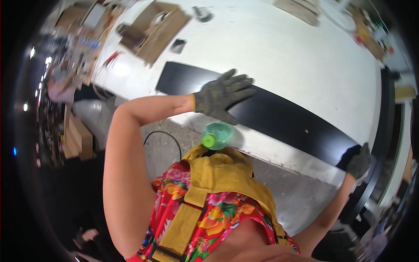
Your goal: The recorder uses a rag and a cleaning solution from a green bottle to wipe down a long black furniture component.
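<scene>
A long, glossy black panel (288,118) lies slantwise along the near edge of a white table. My left hand (222,97), in a grey knit glove with a yellow cuff, is over its left part, palm down and fingers spread, holding nothing. At the panel's right end is my right hand (358,163), in a matching glove. It is seen edge-on and blurred, and whether it grips the panel's end cannot be made out. A clear greenish bottle with a green cap (209,140) stands at the table's near edge, just below my left hand.
An open cardboard box (159,32) sits at the far left of the white table (279,56), near red-handled pliers (112,57) and a small dark piece (178,46). Folded brown material (301,9) lies at the back. Dark long pieces (384,131) stand at the right. Another person (65,89) is at far left.
</scene>
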